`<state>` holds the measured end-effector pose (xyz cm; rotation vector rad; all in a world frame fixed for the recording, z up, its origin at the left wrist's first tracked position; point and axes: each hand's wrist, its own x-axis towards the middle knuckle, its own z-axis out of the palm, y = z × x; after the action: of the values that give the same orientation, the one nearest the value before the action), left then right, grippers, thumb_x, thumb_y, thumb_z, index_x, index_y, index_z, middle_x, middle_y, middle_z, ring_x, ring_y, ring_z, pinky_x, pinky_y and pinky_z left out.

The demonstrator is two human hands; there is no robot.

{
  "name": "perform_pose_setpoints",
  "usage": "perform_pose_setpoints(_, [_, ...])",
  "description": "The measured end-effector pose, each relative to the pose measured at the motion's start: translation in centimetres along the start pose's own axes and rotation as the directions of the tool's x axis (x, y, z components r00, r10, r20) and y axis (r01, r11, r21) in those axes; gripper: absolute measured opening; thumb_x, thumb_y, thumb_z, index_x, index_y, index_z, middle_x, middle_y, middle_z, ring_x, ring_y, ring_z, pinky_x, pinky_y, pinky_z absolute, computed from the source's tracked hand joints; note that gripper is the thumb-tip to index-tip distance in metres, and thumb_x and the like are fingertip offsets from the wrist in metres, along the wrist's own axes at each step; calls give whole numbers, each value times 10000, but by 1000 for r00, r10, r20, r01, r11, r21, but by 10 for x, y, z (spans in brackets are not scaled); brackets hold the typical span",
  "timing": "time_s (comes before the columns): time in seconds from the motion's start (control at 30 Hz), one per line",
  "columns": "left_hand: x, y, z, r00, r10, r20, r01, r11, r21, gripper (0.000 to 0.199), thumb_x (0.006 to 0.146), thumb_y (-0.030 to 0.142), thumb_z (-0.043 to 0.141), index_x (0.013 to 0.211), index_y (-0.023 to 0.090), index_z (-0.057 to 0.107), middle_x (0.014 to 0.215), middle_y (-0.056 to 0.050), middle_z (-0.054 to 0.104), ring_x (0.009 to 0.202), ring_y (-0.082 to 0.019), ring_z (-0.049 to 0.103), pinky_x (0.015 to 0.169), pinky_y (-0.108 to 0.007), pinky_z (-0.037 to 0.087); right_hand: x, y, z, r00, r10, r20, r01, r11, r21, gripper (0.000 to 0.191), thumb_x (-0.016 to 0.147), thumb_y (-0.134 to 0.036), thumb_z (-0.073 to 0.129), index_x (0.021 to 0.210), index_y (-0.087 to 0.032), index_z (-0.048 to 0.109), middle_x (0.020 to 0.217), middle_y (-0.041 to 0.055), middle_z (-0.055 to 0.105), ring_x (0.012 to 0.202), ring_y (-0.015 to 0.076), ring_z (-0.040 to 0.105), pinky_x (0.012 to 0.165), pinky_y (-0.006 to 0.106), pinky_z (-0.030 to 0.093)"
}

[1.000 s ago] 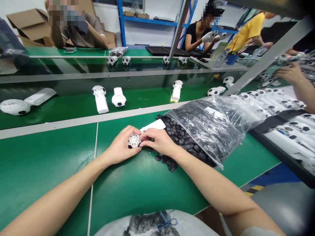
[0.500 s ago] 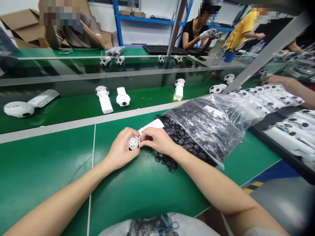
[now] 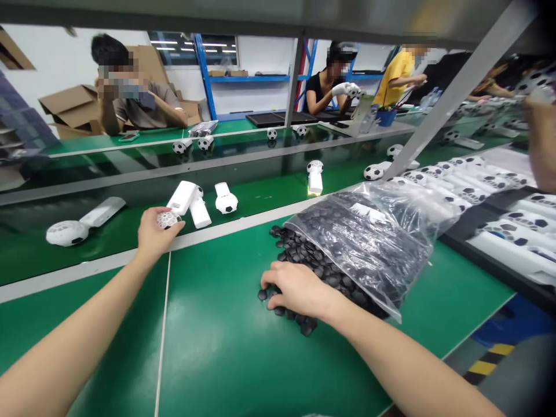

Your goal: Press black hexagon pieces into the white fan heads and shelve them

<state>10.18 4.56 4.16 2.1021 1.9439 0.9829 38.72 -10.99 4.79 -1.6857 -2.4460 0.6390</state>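
Left hand point(image 3: 157, 231) out over the pale rail point(image 3: 226, 228), thumb and fingers pinching the round lattice head of a white gadget point(image 3: 169, 220), its handle angled up and away to the right! Behind that handle, partly covered, lies a second gadget point(image 3: 200, 212) on the green strip point(image 3: 260, 200), with a football-patterned one point(image 3: 226, 202) just beside it. Another point(image 3: 67, 233) rests off to the left, and one farther right point(image 3: 315, 178) has a yellow glow at its base.

Down on the counter point(image 3: 217, 336), the right hand point(image 3: 289, 289) is in among the loose black pieces point(image 3: 308, 325), thumb and forefinger bent and spread a little apart; whether a fingertip touches a piece, I can't tell. The pieces spill from the mouth of a clear plastic bag point(image 3: 369, 231), lying on its side. To the right of the bag, a black tray point(image 3: 478, 260) carries rows of white gadgets point(image 3: 512, 229). Across the way, a person in black point(image 3: 319, 90) with white gloves holds up football-patterned parts point(image 3: 356, 93)!
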Motion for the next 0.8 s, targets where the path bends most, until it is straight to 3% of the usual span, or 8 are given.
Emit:
perform_pose_setpoints(0.1, [28, 19, 26, 984, 174, 46, -176, 983, 46, 539, 644, 435, 638, 1088, 164, 495, 1166, -131, 489, 1157, -359, 383, 978, -508, 293, 3, 1, 12, 998, 20, -63, -15, 996, 83, 60, 713, -235, 684, 752, -267, 652, 777, 0, 621, 708, 151, 571, 557, 227, 379])
perform_pose_setpoints(0.17, [36, 46, 44, 917, 378, 127, -387, 921, 52, 659, 663, 445, 622, 1228, 183, 406, 1283, -127, 410, 1224, -346, 306, 1024, -500, 225, 5, 3, 15, 997, 19, -79, -10, 994, 110, 53, 735, -209, 656, 727, -260, 646, 751, 1, 627, 700, 152, 569, 559, 230, 379])
perform_pose_setpoints(0.27, [44, 83, 71, 816, 497, 293, -518, 856, -10, 722, 671, 394, 621, 1302, 191, 334, 1295, -125, 388, 1219, -323, 332, 997, -456, 295, 5, 4, 12, 999, -12, -51, 16, 997, 73, 42, 760, -197, 626, 775, -234, 637, 779, 10, 636, 691, 150, 577, 555, 228, 359])
perform_pose_setpoints(0.37, [43, 104, 84, 803, 488, 341, -513, 858, -22, 551, 696, 316, 579, 1216, 187, 446, 1157, -110, 471, 1095, -284, 470, 910, -384, 403, 6, 5, 6, 997, -15, -81, 21, 997, 69, 100, 824, -174, 537, 827, -228, 621, 770, 2, 643, 685, 141, 585, 578, 222, 356])
perform_pose_setpoints(0.47, [19, 113, 66, 807, 484, 339, -510, 860, -15, 502, 722, 312, 535, 1203, 197, 450, 1108, -103, 474, 1042, -277, 503, 877, -378, 427, 9, 7, 2, 983, 27, -183, 4, 986, 166, 101, 851, -186, 508, 831, -204, 605, 767, 5, 643, 702, 135, 589, 623, 217, 386])
perform_pose_setpoints(0.67, [-83, 122, -11, 757, 426, 496, -561, 812, 161, 520, 736, 353, 525, 1220, 184, 434, 1071, -130, 511, 931, -314, 542, 721, -394, 474, 17, 16, 8, 972, 1, -234, 46, 980, 196, 115, 800, -149, 582, 900, -162, 637, 834, 40, 638, 774, 145, 590, 715, 237, 428])
perform_pose_setpoints(0.73, [-104, 116, -26, 693, 364, 622, -532, 841, 101, 657, 663, 416, 624, 1242, 185, 417, 1115, -134, 523, 973, -326, 535, 753, -401, 475, 17, 16, 9, 962, -25, -271, 69, 986, 152, 122, 834, -193, 548, 859, -184, 668, 868, 42, 635, 819, 152, 586, 745, 250, 427])
perform_pose_setpoints(0.8, [-111, 104, -32, 551, 397, 734, -545, 837, -44, 774, 585, 445, 707, 1264, 230, 405, 1213, -114, 507, 1115, -342, 462, 870, -426, 430, 17, 16, 8, 946, -37, -322, 88, 985, 147, 144, 843, -223, 545, 832, -190, 684, 884, 42, 640, 833, 151, 586, 761, 253, 430])
